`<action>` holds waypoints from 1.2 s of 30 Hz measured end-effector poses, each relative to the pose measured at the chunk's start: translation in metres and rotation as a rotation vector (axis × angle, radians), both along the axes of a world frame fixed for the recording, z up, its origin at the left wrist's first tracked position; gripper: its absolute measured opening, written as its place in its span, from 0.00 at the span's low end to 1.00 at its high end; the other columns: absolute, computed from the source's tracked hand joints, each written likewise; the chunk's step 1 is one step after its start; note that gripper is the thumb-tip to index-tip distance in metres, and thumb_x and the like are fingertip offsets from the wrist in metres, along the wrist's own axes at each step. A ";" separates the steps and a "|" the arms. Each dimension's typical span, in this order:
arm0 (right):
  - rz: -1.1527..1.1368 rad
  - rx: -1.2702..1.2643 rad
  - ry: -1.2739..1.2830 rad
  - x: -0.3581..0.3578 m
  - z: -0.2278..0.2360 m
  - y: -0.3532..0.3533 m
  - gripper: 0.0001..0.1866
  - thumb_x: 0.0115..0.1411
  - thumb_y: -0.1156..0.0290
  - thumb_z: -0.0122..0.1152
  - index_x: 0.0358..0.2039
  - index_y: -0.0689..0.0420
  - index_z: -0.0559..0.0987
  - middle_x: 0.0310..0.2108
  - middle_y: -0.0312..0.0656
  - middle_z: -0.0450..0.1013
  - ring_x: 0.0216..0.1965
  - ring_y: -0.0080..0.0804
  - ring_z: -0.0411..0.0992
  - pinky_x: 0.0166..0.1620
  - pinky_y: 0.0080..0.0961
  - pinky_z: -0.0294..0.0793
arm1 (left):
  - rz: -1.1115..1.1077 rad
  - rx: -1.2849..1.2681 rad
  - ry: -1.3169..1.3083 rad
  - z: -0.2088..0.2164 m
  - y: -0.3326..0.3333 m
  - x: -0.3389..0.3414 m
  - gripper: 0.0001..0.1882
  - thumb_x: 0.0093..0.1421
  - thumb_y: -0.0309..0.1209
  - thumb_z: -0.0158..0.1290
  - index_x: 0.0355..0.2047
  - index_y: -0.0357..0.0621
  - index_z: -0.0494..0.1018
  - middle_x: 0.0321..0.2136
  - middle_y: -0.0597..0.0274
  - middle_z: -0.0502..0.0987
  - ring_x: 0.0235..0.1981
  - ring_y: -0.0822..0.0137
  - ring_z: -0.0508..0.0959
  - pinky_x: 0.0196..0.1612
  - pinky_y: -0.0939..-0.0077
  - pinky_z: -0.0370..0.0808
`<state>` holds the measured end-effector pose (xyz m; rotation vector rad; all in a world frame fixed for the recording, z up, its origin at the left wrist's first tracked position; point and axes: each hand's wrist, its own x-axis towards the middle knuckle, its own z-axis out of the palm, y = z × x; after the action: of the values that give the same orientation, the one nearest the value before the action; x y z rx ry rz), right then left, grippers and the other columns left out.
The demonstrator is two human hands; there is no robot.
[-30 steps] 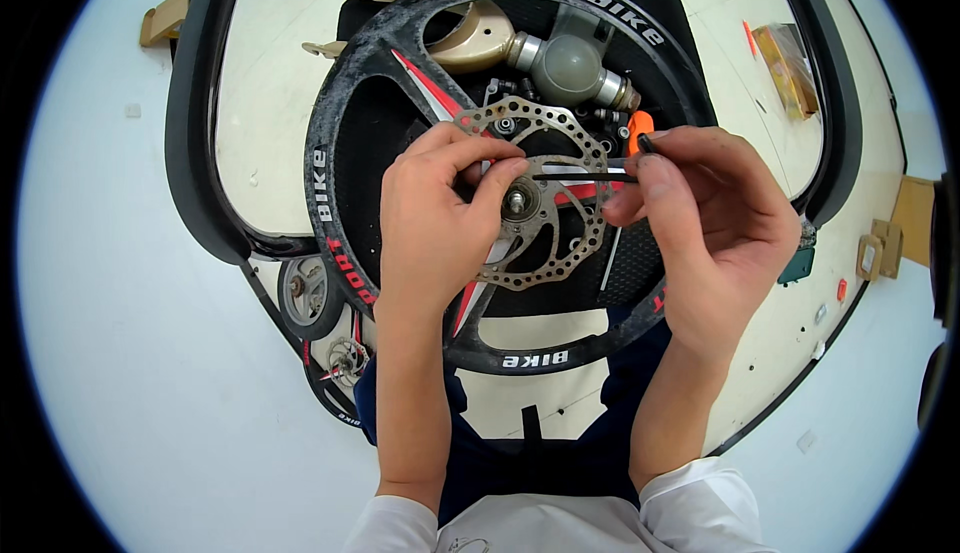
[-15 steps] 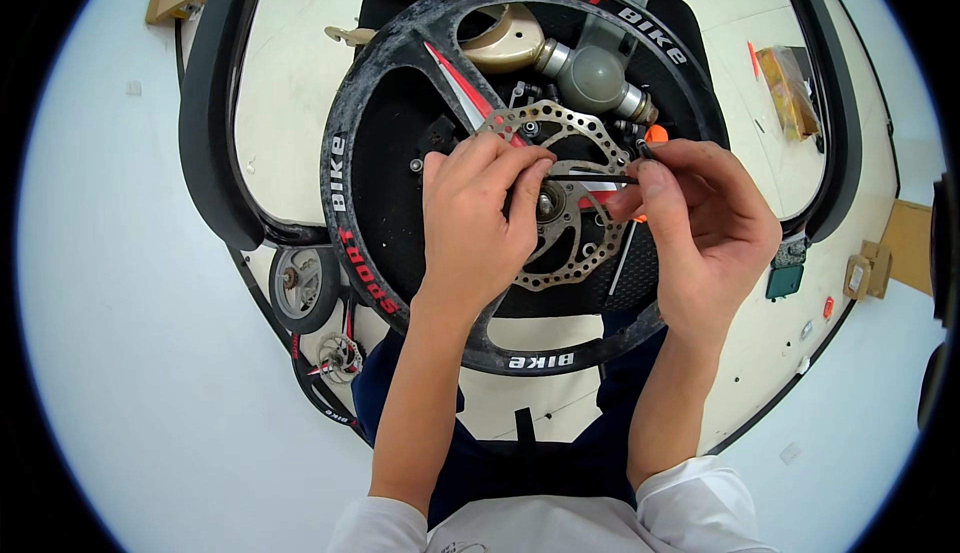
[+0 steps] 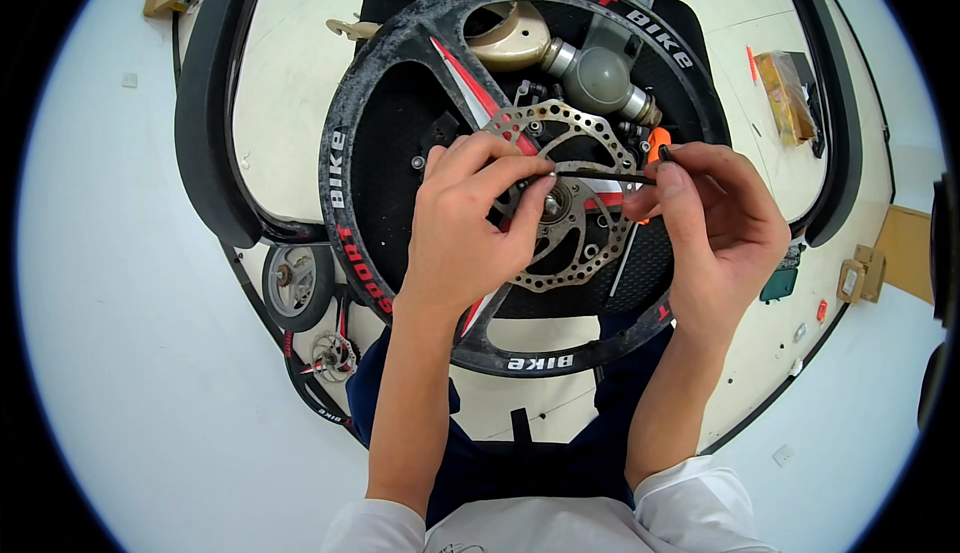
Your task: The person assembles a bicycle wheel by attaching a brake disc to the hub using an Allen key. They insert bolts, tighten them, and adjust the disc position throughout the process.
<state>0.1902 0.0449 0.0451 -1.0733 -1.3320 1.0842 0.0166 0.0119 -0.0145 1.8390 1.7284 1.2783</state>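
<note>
A thin black hex key is stretched between my hands above the wheel hub. My left hand is closed, its thumb and forefinger pinching the left end; a small bright spot shows at those fingertips, too small to name. On the other side, my right hand grips the bent end between thumb and fingers. Below them lies a black spoked bike wheel with red and white markings. A silver drilled brake disc is on its hub, partly covered by my left hand.
The wheel rests on a black chair seat between two armrests. Through its spokes show a grey rounded metal part, a beige part and an orange-handled tool. A smaller wheel and small cardboard boxes lie around the chair.
My right hand has moved slightly right with the bent end of the hex key. The left hand has shifted a little left and keeps its pinch.
</note>
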 end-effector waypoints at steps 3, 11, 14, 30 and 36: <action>0.029 0.016 -0.032 0.004 0.000 -0.001 0.08 0.62 0.84 0.61 0.42 0.71 0.79 0.32 0.48 0.80 0.27 0.31 0.81 0.33 0.24 0.82 | -0.002 -0.019 0.011 0.001 0.000 -0.003 0.07 0.51 0.21 0.64 0.32 0.43 0.84 0.29 0.64 0.80 0.26 0.65 0.76 0.36 0.74 0.69; 0.014 0.003 -0.017 0.006 0.005 -0.001 0.08 0.61 0.84 0.62 0.41 0.71 0.79 0.32 0.50 0.80 0.27 0.32 0.81 0.33 0.25 0.82 | 0.082 -0.225 -0.044 0.016 0.002 0.011 0.03 0.53 0.25 0.63 0.29 0.40 0.81 0.28 0.62 0.78 0.27 0.63 0.76 0.38 0.68 0.65; -0.001 -0.004 -0.025 0.007 0.006 -0.001 0.08 0.61 0.84 0.62 0.41 0.71 0.79 0.32 0.50 0.80 0.26 0.32 0.80 0.33 0.25 0.82 | 0.110 -0.237 -0.097 0.017 0.005 0.016 0.03 0.53 0.25 0.63 0.28 0.40 0.81 0.27 0.62 0.78 0.25 0.64 0.76 0.38 0.68 0.66; 0.038 0.063 0.006 0.003 -0.001 -0.001 0.08 0.62 0.84 0.61 0.43 0.70 0.78 0.32 0.48 0.79 0.27 0.32 0.81 0.32 0.25 0.83 | 0.095 -0.265 -0.190 0.012 0.004 0.012 0.04 0.58 0.25 0.59 0.31 0.39 0.82 0.29 0.61 0.79 0.30 0.61 0.75 0.40 0.67 0.66; 0.027 0.104 -0.028 -0.003 -0.003 -0.002 0.08 0.62 0.85 0.61 0.43 0.70 0.79 0.33 0.48 0.79 0.26 0.32 0.81 0.31 0.23 0.82 | 0.079 -0.279 -0.160 0.012 0.003 0.011 0.05 0.60 0.26 0.57 0.32 0.40 0.81 0.31 0.61 0.79 0.36 0.58 0.77 0.44 0.65 0.66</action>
<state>0.1874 0.0432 0.0420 -0.9995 -1.4139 1.0117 0.0278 0.0148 -0.0027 1.4863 1.8034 1.1129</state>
